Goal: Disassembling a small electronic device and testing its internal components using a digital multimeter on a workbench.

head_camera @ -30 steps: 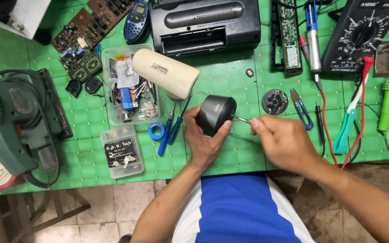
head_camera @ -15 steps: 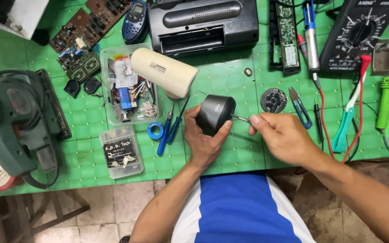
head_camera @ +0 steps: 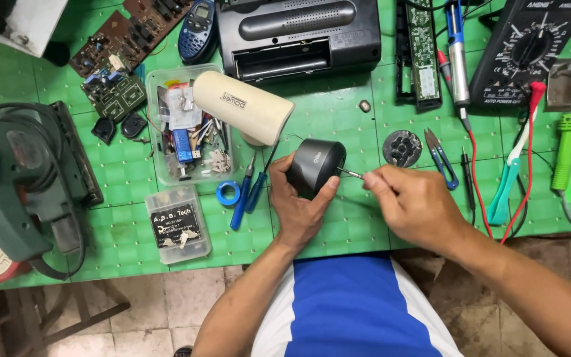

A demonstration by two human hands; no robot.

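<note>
1. Where my right fingertips point(head_camera: 373, 182) meet, I have them pressed together in a pinch on a thin metal screwdriver shaft point(head_camera: 349, 174), whose tip touches the side of the black dome-shaped housing point(head_camera: 315, 165).
2. My right hand point(head_camera: 412, 208) is otherwise curled closed, knuckles up, just to the right of the housing.
3. My left hand point(head_camera: 299, 208) cups the housing from below; the thumb point(head_camera: 320, 196) presses its lower right side and the remaining fingers wrap round its left side, so this hand is clamped on it.
4. I see the housing held just over the green cutting mat point(head_camera: 338, 119), near the mat's front edge and roughly at the middle of the bench.
5. Just behind the housing lies a cream cylindrical body point(head_camera: 242, 108), tilted, one end resting over a clear plastic tray of small parts point(head_camera: 186, 132).
6. Left of my left hand lie two blue-handled screwdrivers point(head_camera: 246, 198), a blue roll of tape point(head_camera: 228, 193) and a small clear bit box point(head_camera: 178, 225).
7. Right of my right hand I see blue snips point(head_camera: 441, 157), a round black disc point(head_camera: 402, 147), and red and black probe leads point(head_camera: 523, 172) beside a teal-handled tool point(head_camera: 505, 192).
8. Farther back stand a black radio casing point(head_camera: 299, 33), a soldering iron point(head_camera: 456, 53), a multimeter point(head_camera: 530, 46) and a green-handled tool point(head_camera: 566, 149).
9. At the far left sits a green power sander point(head_camera: 14, 178), with bare circuit boards point(head_camera: 117, 59) behind it.
</note>
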